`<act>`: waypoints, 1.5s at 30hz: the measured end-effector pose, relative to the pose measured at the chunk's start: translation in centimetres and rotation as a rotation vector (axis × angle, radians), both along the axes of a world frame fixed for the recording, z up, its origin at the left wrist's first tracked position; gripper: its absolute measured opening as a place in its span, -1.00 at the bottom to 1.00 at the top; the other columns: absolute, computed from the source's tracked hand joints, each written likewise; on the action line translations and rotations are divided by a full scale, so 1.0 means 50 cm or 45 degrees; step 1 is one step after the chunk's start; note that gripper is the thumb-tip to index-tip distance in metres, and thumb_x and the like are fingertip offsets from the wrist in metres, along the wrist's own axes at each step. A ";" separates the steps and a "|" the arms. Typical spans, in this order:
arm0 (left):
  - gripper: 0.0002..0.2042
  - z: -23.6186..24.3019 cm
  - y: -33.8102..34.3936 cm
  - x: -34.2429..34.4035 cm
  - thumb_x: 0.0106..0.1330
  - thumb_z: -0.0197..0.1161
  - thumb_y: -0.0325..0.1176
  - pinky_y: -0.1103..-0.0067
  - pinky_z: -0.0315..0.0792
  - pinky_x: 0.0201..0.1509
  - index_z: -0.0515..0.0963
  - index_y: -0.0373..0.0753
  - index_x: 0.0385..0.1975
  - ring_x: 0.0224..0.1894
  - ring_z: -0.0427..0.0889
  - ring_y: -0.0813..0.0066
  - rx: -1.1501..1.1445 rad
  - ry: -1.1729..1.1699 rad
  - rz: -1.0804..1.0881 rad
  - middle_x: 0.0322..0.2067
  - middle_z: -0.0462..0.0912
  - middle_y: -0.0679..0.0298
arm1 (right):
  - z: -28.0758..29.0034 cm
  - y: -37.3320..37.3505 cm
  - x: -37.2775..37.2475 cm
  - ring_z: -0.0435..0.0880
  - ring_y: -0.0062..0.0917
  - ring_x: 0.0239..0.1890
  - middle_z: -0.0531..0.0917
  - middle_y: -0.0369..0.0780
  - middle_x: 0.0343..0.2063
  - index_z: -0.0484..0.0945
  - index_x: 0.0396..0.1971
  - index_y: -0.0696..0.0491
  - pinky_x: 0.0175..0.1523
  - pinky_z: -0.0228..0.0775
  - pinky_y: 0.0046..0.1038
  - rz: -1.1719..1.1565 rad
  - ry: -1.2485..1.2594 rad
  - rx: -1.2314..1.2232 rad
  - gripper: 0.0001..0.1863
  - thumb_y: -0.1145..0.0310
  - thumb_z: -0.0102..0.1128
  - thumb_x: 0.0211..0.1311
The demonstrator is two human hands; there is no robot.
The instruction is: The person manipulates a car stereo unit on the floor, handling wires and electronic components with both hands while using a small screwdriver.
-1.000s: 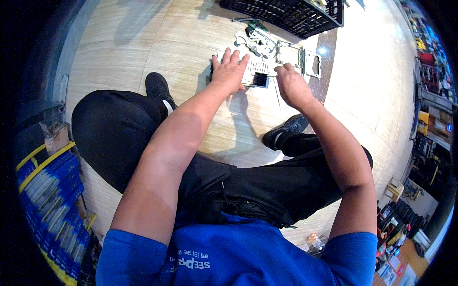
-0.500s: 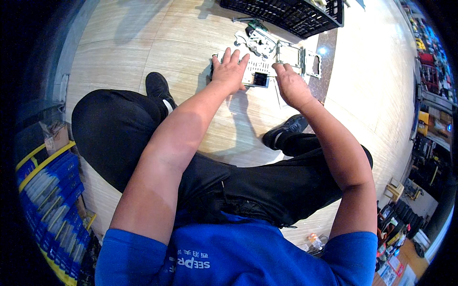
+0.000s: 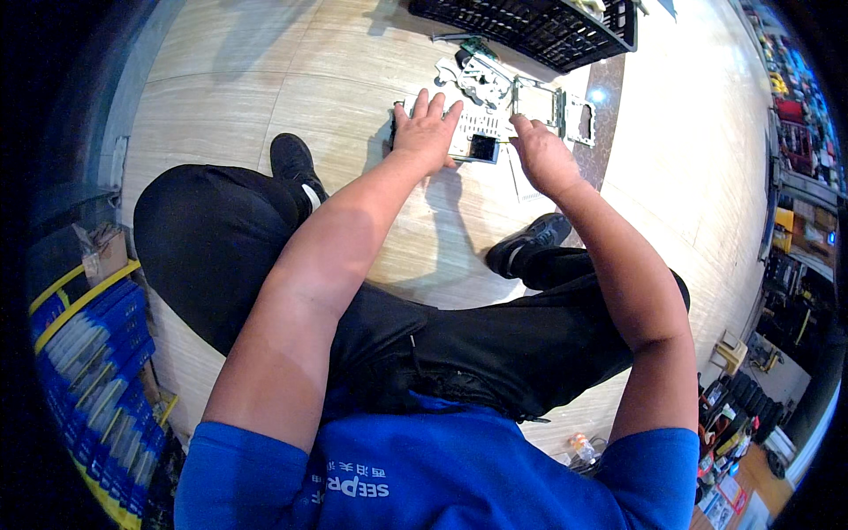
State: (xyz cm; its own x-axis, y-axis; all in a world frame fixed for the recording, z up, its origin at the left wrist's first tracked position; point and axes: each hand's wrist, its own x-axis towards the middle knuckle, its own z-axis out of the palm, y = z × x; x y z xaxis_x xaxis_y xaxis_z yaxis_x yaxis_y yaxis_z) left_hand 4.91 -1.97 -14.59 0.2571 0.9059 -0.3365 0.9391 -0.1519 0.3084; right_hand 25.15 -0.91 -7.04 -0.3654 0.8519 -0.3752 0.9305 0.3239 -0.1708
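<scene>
My left hand [image 3: 427,132] rests with spread fingers on a white perforated metal device [image 3: 475,124], which has a dark square opening at its front right. My right hand [image 3: 543,150] is at the device's right side, fingers curled and pinched; what they hold is hidden or too small to name. Behind lie loose pale metal parts [image 3: 477,81] and a green circuit board [image 3: 473,46]. A flat open metal frame [image 3: 579,119] lies to the right, and a thin pale piece [image 3: 521,185] shows below my right hand.
A black plastic crate [image 3: 548,35] stands beyond the parts on the tiled floor [image 3: 336,53]. My dark shoes [image 3: 291,159] flank the work. A yellow rack of blue packages [image 3: 97,371] is at left. Crowded shelves [image 3: 786,150] line the right, with a cardboard box [image 3: 104,252] at left.
My right hand has shifted very slightly, its fingers rising a little over the device's edge. My left hand and the parts stay in place.
</scene>
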 end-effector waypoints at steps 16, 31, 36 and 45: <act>0.05 0.016 0.001 0.000 0.01 0.58 -0.16 -0.12 -0.07 0.50 0.03 0.06 0.51 0.56 -0.13 0.05 -0.068 -0.019 0.006 0.50 0.00 0.15 | -0.003 -0.008 0.000 0.69 0.02 -0.13 0.56 0.14 -0.07 0.39 0.07 0.12 -0.04 0.58 -0.09 0.017 0.097 0.079 -0.66 0.55 -0.04 0.29; 0.06 0.019 0.003 0.004 0.00 0.58 -0.13 -0.10 -0.08 0.51 0.03 0.07 0.52 0.57 -0.14 0.05 -0.077 0.006 0.002 0.50 -0.01 0.15 | -0.008 -0.013 0.003 0.69 -0.01 -0.11 0.58 0.11 -0.05 0.45 0.04 0.13 0.01 0.57 -0.12 0.105 0.128 0.063 -0.69 0.54 -0.06 0.31; 0.05 0.018 0.003 0.003 0.00 0.58 -0.13 -0.11 -0.07 0.50 0.03 0.07 0.52 0.56 -0.13 0.04 -0.069 0.001 0.003 0.50 -0.01 0.15 | -0.002 -0.003 -0.001 0.68 -0.01 -0.09 0.58 0.10 -0.06 0.44 0.05 0.13 0.02 0.56 -0.13 0.054 0.030 0.017 -0.67 0.55 -0.06 0.30; 0.04 0.023 0.001 0.004 0.02 0.57 -0.16 -0.10 -0.08 0.51 0.04 0.07 0.51 0.56 -0.13 0.04 -0.067 -0.015 0.007 0.50 0.01 0.14 | -0.011 -0.010 0.001 0.68 -0.01 -0.08 0.57 0.11 -0.08 0.43 0.01 0.13 -0.01 0.57 -0.12 0.090 0.119 0.047 -0.69 0.59 -0.05 0.27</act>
State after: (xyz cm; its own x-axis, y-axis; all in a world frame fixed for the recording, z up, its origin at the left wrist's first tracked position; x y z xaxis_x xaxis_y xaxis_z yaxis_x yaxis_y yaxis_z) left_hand 5.08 -1.92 -13.43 0.2567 0.8883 -0.3807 0.9360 -0.1302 0.3272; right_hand 25.23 -1.40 -7.61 -0.4571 0.8353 -0.3055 0.8857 0.3961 -0.2422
